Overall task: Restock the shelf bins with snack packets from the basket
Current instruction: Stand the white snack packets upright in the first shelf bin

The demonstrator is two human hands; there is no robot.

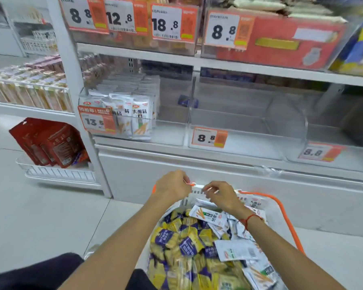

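Both hands are up at the far rim of the basket [199, 195]: the left hand [172, 185] has its fingers [183, 178] curled in, seemingly pinching a small orange-and-white piece at the rim, and the right hand [220, 194] has its fingers [210, 188] bent onto the same white strip, though blur keeps me from telling exactly what either one grips. Just below the right fingers lies a white packet [210, 215] printed with large Chinese characters and a green patch, its long axis running from near the left wrist down toward the right wrist, tilted. Under and behind both wrists the basket is heaped with yellow-and-purple packets [176, 245] on the left side and more white packets [237, 252] on the right; their small print is unreadable. An orange handle [285, 218] loops off beyond the right wrist. Above the fingers, the shelf bins [228, 126] carry price tags: "13.5" [96, 122] on the bin of upright white packets [140, 116] marked 大面筋, "8.8" [210, 138] on the clear bin straight ahead, and a smeared "8.8" [319, 152] further right. The upper shelf shows 8.8, 12.8, 18.8 and 8.8. Red pouches [48, 143] stand in a white rack far left. The basket's near end is cut off by the frame.
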